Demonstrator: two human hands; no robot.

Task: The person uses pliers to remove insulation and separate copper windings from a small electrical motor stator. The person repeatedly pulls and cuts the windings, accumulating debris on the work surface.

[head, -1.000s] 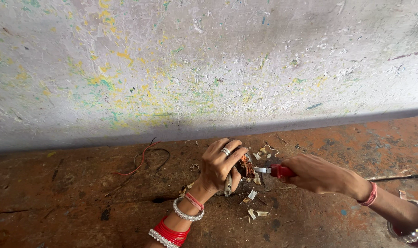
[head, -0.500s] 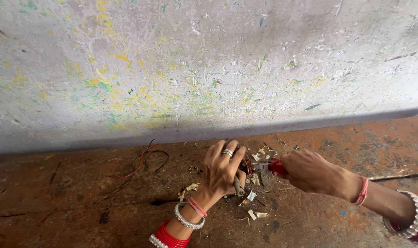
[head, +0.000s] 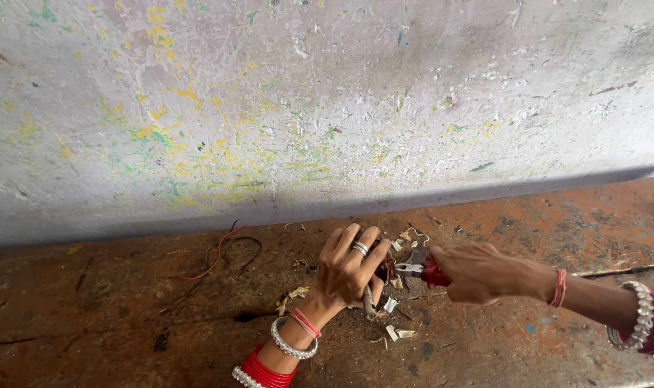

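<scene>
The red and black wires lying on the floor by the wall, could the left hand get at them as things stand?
Probably yes: the wires lie on bare floor beside the left hand, nothing between, but that hand already holds a small piece.

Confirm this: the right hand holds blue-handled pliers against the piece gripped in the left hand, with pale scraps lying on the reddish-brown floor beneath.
Not quite: the pliers have red handles, not blue, as the head view shows. The rest stands: the right hand holds them against the piece gripped in the left hand, with pale scraps on the reddish-brown floor beneath.
</scene>
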